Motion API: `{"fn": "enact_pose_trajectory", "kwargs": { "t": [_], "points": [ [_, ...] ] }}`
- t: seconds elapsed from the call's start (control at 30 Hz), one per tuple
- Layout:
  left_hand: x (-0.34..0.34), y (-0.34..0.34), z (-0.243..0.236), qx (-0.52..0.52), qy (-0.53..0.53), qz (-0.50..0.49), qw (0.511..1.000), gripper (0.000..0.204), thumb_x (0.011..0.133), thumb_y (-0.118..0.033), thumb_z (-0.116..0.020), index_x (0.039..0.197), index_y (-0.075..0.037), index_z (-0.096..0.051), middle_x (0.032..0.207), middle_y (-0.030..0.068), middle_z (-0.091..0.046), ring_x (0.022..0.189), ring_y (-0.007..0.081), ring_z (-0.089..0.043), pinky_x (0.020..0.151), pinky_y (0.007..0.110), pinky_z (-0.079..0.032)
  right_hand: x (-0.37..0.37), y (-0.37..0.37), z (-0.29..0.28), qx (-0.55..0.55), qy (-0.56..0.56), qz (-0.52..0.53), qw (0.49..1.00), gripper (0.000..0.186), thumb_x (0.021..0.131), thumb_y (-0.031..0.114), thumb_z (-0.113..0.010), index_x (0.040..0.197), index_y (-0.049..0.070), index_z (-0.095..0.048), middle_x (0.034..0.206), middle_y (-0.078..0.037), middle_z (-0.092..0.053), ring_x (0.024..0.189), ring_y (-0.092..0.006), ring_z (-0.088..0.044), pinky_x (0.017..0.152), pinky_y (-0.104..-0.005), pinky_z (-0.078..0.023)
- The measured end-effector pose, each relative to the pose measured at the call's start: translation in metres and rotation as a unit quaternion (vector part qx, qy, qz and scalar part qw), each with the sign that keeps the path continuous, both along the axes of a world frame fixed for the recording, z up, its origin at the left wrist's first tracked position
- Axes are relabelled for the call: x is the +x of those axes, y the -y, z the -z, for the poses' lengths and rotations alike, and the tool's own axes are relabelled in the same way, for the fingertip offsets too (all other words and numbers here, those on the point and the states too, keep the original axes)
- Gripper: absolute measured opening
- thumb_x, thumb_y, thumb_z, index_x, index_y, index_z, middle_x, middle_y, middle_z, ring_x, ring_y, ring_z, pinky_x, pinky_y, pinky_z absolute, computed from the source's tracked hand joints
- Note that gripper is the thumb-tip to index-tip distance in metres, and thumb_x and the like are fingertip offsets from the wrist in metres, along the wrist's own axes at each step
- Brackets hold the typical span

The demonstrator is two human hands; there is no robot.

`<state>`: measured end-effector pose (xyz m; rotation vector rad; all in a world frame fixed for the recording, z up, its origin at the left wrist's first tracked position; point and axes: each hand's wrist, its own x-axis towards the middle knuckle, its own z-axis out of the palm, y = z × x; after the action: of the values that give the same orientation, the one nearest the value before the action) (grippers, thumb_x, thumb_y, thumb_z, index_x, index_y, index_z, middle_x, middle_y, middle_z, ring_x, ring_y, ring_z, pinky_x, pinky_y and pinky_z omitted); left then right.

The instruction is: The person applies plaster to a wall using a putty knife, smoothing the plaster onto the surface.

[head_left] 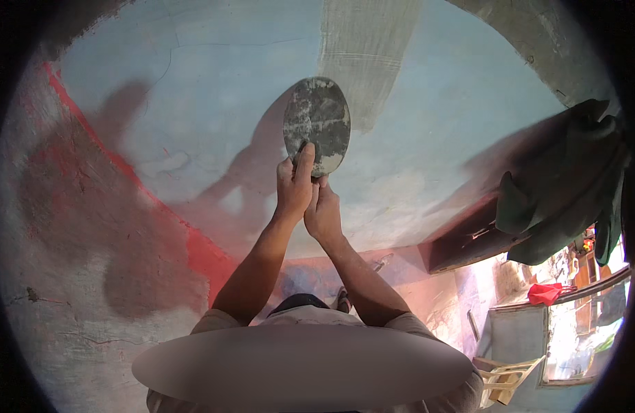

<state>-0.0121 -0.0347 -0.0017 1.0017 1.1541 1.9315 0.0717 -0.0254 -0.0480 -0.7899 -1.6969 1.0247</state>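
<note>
I hold a flat oval plate (pixel 317 120), dark grey with worn pale patches, up in front of a light blue wall (pixel 221 89), its long side running upward. My left grip (pixel 295 189) is clasped on its lower end, the thumb lying up over the face turned toward me. My right grip (pixel 322 212) is just beside the left and lower, its fingertips at the bottom rim; I cannot tell whether it clasps the plate there, since the far side is hidden. Both forearms reach up from my sleeves, close together at the wrists. A shadow (pixel 261 141) falls on the wall just left of the plate, and a grey strip (pixel 366 62) runs down the wall above and to its right. A red band (pixel 125 168) slants along the left. Well off to my right hang a dark cloth (pixel 562 186) and, lower, a red cloth (pixel 545 294) near a pale chair (pixel 510 378).
</note>
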Motion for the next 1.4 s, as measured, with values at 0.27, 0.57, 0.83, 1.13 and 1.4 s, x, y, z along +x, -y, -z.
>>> {"fn": "enact_pose_trajectory", "kwargs": {
  "t": [0.27,0.57,0.83,1.13,1.4],
  "points": [
    [0.003,-0.003,0.03,0.014,-0.022,-0.028,0.999,0.036,0.106,-0.034,-0.059,0.091,-0.002,-0.065,0.073,0.0015,-0.06,0.059,0.0107,-0.053,0.051,0.03,-0.04,0.003,0.002,0.025,0.009,0.01,-0.003,1.0,0.033,0.108,0.023,-0.039,0.123,-0.002,-0.054,0.096,-0.032,-0.068,0.09,-0.0559,-0.063,0.077,-0.0593,-0.05],
    [0.006,0.006,0.021,-0.022,-0.005,-0.027,0.999,0.043,0.105,-0.035,-0.059,0.081,-0.001,-0.068,0.067,0.0007,-0.062,0.062,0.0072,-0.054,0.054,0.029,-0.041,0.008,0.006,0.025,0.041,0.045,0.008,0.998,0.034,0.108,0.022,-0.037,0.126,-0.003,-0.053,0.11,-0.033,-0.066,0.099,-0.0553,-0.063,0.08,-0.059,-0.05],
    [-0.006,-0.013,-0.008,0.012,0.001,0.011,1.0,0.046,0.102,-0.039,-0.065,0.082,0.002,-0.069,0.069,0.0028,-0.065,0.063,0.0088,-0.057,0.055,0.03,-0.046,-0.001,-0.005,-0.015,-0.008,0.014,-0.029,0.999,0.033,0.108,0.019,-0.038,0.128,-0.004,-0.051,0.102,-0.032,-0.069,0.095,-0.0545,-0.065,0.077,-0.0538,-0.052],
    [-0.001,-0.021,-0.025,-0.038,0.017,-0.007,0.999,0.048,0.1,-0.043,-0.067,0.083,0.001,-0.068,0.075,0.0052,-0.068,0.066,0.0125,-0.061,0.058,0.032,-0.048,0.003,-0.012,-0.026,0.045,0.012,-0.014,0.999,0.031,0.108,0.017,-0.037,0.128,-0.002,-0.051,0.101,-0.031,-0.069,0.096,-0.0538,-0.066,0.078,-0.0542,-0.052],
    [0.013,-0.014,-0.002,-0.003,0.055,0.028,0.998,0.045,0.099,-0.044,-0.069,0.09,0.001,-0.071,0.076,0.0043,-0.068,0.065,0.0111,-0.06,0.058,0.031,-0.048,0.015,-0.004,0.007,0.07,0.02,0.012,0.997,0.033,0.109,0.017,-0.037,0.133,-0.002,-0.048,0.097,-0.032,-0.068,0.09,-0.051,-0.068,0.074,-0.0539,-0.052]
  ]
}}
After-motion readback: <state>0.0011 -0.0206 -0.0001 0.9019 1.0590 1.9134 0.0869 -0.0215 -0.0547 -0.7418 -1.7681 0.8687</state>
